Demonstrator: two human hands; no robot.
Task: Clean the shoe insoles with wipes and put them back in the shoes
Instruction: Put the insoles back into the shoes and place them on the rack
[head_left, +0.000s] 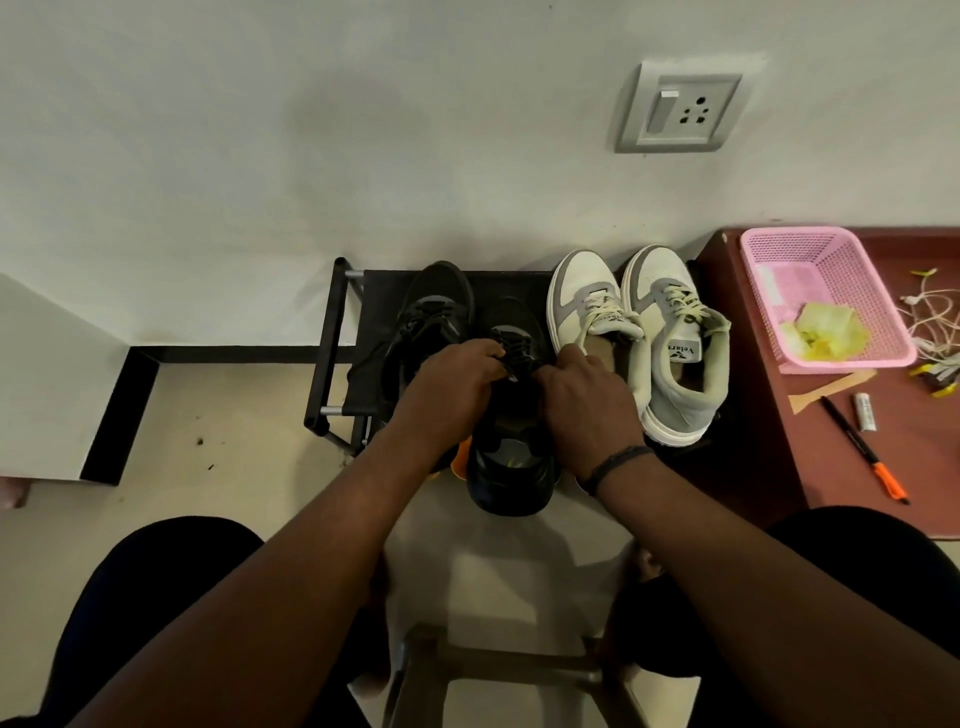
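A black shoe (511, 467) stands heel toward me at the front of a black shoe rack (332, 343). My left hand (454, 387) and my right hand (587, 400) both grip its upper near the laces and tongue, fingers curled over the opening. A second black shoe (434, 312) lies behind it on the left. Two grey-and-white sneakers (675, 343) stand side by side on the rack's right part. No insole shows; the held shoe's inside is hidden by my hands. Crumpled yellow wipes (826, 330) lie in a pink basket (769, 291).
The pink basket sits on a dark red table (831, 447) at right, with a black-and-orange pen (865, 449), a small white tube (864, 411) and tangled cables (935, 322). A wall socket (680, 106) is above. My knees frame a stool below.
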